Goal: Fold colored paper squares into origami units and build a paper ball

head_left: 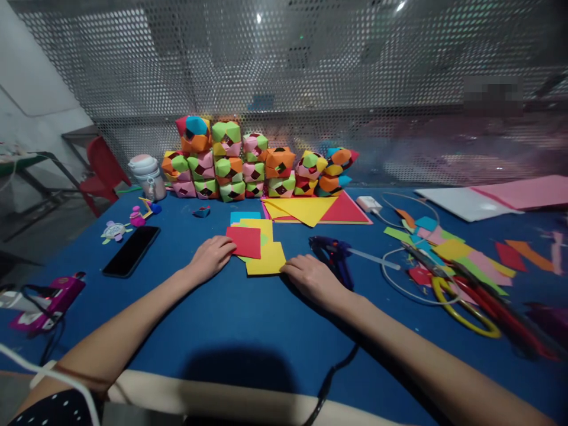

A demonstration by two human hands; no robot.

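Note:
Side by side over the middle of the blue table, both my hands work at a small pile of coloured paper squares. My left hand has its fingers closed at the left edge of a red paper square. The fingers of my right hand pinch the right corner of a yellow paper square, which partly overlaps the pile. Under these lie more yellow paper, some green, and a blue square at the back. Just right of my right hand lies a dark blue glue gun with a clear glue stick.
Folded paper cubes stand stacked along the perforated metal screen. A phone, a bottle and a purple power strip are on the left. Paper scraps, yellow-handled scissors and a white cable lie right. Paper sheets lie behind.

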